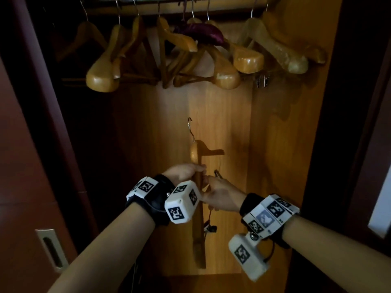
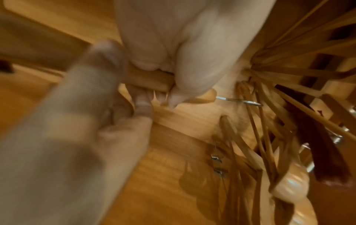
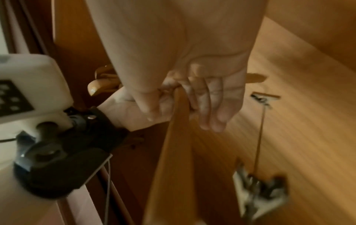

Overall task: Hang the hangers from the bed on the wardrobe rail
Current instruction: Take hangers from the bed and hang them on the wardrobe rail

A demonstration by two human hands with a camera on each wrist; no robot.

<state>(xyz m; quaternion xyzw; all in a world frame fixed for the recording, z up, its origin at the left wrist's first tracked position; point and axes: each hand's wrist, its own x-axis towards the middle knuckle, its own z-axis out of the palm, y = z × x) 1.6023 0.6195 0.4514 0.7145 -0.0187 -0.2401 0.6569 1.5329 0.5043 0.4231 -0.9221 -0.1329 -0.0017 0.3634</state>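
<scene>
A wooden hanger stands edge-on in front of the wardrobe's back panel, its metal hook pointing up, well below the rail. My left hand grips its wood just under the neck, fingers wrapped round it. My right hand holds the same hanger slightly lower, from the right, with thumb and fingers curled round the wooden arm. The hanger's metal clips dangle beside the arm. The lower end hangs below both wrists.
Several wooden hangers and a purple padded one hang crowded on the rail. A dark wardrobe door with a recessed handle stands at the left, a wooden side wall at the right.
</scene>
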